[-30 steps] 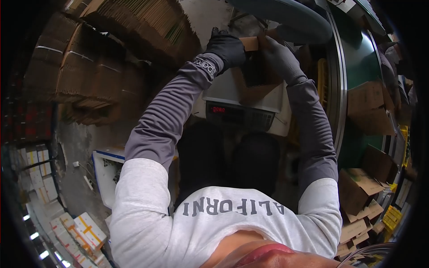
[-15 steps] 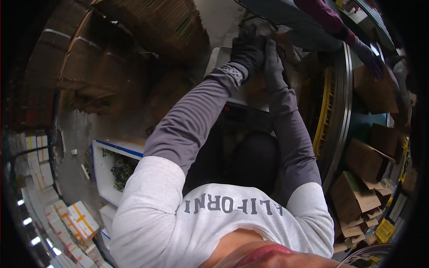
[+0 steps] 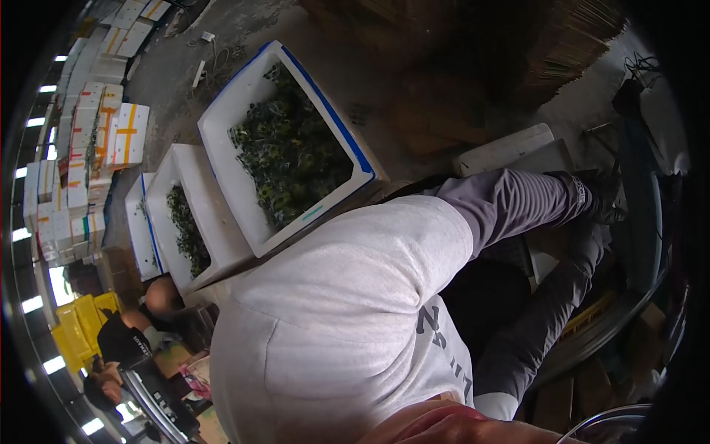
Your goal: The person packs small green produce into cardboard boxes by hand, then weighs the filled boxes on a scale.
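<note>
Left hand (image 3: pixel 608 203) and right hand (image 3: pixel 596 232) sit close together near the box (image 3: pixel 553 241), finger state indeterminable; eyes on both advisable for even handling.

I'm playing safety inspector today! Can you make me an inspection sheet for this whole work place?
Surface: pale platform, partly hidden behind the left sleeve; grey floor.
Job's things: brown object, mostly hidden; perhaps cardboard.
Clutter: flat cardboard stack; big foam box holding dark greenery.
Hands: left hand and right hand close together, gloved; grip unclear.
Cables: white cable on the floor; dark cables at the picture's upper right.
Surroundings: taped white boxes at left; another person, lower left.
</note>
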A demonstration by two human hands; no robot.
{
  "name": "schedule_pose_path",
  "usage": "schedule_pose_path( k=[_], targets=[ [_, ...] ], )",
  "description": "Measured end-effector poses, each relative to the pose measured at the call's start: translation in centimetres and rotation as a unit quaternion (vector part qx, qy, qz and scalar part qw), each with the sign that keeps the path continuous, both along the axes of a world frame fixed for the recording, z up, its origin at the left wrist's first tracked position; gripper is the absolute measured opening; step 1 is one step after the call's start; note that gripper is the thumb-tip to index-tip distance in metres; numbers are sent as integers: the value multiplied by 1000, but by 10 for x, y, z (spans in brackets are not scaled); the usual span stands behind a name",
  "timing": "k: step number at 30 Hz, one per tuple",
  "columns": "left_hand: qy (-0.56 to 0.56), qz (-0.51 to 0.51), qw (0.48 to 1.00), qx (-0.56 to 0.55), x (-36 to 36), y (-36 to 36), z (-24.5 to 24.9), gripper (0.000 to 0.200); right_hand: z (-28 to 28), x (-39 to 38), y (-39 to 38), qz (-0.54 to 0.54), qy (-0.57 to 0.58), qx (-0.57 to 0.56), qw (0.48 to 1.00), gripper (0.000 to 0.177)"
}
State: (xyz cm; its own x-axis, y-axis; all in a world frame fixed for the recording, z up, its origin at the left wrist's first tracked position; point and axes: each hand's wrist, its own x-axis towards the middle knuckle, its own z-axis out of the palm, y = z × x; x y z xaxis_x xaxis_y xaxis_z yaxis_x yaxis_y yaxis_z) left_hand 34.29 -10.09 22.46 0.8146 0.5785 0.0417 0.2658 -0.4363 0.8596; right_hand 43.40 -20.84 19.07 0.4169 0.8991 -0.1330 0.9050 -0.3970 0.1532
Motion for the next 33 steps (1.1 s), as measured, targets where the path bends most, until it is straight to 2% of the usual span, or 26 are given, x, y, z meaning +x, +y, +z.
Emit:
schedule_pose_path(
  k=[1, 2, 3, 5, 6, 7, 9, 10, 11, 12, 14, 16, 17, 19, 21, 22, 23, 26, 28, 29, 32, 33],
  targets=[
    [2, -29, 999, -14, -8, -1, 1, 73, -5, 11, 2, 5, 38, 7, 999, 53],
    [-17, -47, 998, 42, -28, -8, 2, 74, -11, 22, 4, 9, 76, 14, 997, 53],
    [-36, -67, 992, 98, -59, -18, 7, 76, -20, 44, 12, 17, 99, -38, 994, 59],
    [-154, 86, 950, 259, -156, -49, 17, 77, -7, 25, 21, -52, 74, -62, 994, 73],
    [-120, 120, 947, 272, -206, -52, 34, 75, 25, -30, 23, -125, 25, -36, 991, 80],
    [-106, 163, 934, 299, -255, -48, 31, 71, 46, -65, 25, -196, -26, -10, 980, 88],
    [-9, 267, 898, 349, -345, -34, 12, 69, 58, -80, 22, -199, 22, 10, 980, 103],
    [66, 340, 866, 361, -392, -28, -9, 68, 62, -86, 19, -197, 47, 19, 979, 111],
    [90, 406, 826, 381, -443, -22, -30, 67, 61, -88, 17, -198, 47, 41, 978, 111],
    [127, 490, 791, 344, -489, -19, -54, 65, 55, -84, 16, -198, 48, 65, 977, 112],
    [169, 541, 787, 244, -570, -26, -94, 62, 47, -72, 20, -185, 78, 114, 973, 113],
    [219, 527, 814, 111, -606, -34, -122, 61, 45, -60, 30, -161, 132, 168, 964, 115],
    [232, 508, 827, 71, -611, -41, -150, 60, 60, -81, 37, -97, 177, 209, 957, 102],
    [253, 463, 849, 19, -601, -56, -205, 55, 117, -181, 47, -42, 337, 236, 910, 91],
    [290, 405, 867, 33, -602, -74, -232, 54, 145, -255, 62, 34, 486, 234, 842, 79],
    [319, 371, 870, 59, -594, -88, -202, 58, 150, -278, 71, 85, 552, 220, 800, 72],
    [346, 335, 872, 87, -590, -92, -178, 62, 155, -301, 76, 100, 584, 174, 786, 71],
    [306, 349, 879, -112, -629, -94, -156, 63, 162, -380, 77, 129, 660, 83, 736, 70],
    [286, 421, 858, 64, -655, -110, -134, 62, 153, -423, 74, 141, 720, 0, 680, 78],
    [273, 452, 836, 150, -668, -119, -127, 61, 142, -440, 74, 140, 720, -13, 680, 81],
    [338, 479, 798, 139, -726, -115, -133, 65, 88, -489, 83, 175, 699, -55, 691, 95],
    [313, 499, 806, 61, -721, -105, -99, 53, 74, -505, 85, 209, 634, -54, 743, 98]
  ],
)
